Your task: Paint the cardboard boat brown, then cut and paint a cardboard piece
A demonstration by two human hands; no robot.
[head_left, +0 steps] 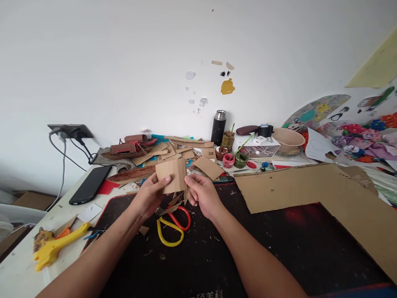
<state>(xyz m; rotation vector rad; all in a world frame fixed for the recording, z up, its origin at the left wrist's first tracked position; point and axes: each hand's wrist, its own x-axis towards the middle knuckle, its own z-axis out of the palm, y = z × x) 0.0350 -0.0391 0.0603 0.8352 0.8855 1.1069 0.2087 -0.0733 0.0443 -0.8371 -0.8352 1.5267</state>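
Observation:
A small creased piece of cardboard (172, 174) is held up between my two hands above the dark mat. My left hand (151, 192) grips its left side, thumb across the front face. At the right edge, my right hand (203, 194) pinches the cardboard between thumb and curled fingers. Vertical fold lines run down the piece's right part. Just below my hands lie scissors (170, 232) with one yellow and one red handle loop; their blades are partly covered by cardboard scraps.
A yellow glue gun (56, 246) and a black phone (89, 185) lie at the left. Cardboard scraps (173, 147) and brown model boats (127, 149) crowd the back. A large cardboard sheet (288, 186) covers the right. Behind stand a black thermos (218, 127) and paint jars (228, 160).

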